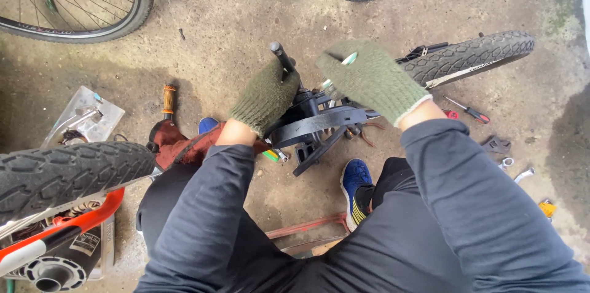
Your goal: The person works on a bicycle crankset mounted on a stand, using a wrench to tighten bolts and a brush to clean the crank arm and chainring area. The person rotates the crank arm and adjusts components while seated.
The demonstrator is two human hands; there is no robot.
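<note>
My gloved left hand [265, 97] wraps the black bike frame [319, 122] | right hand [370, 79] pinches a small silver part [349, 58] | screwdriver [467, 110] on concrete nearby

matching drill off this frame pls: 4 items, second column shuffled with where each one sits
Things:
1. left hand
2. red-handled screwdriver
3. blue shoe
4. orange grip

Places:
A. on the concrete left of the left hand
B. below the black crank assembly, between the person's legs
C. on the floor under the right-side tyre
D. wrapped around an upright black bar

Pairs: 1-D, 2-C, 3-B, 4-A
</note>
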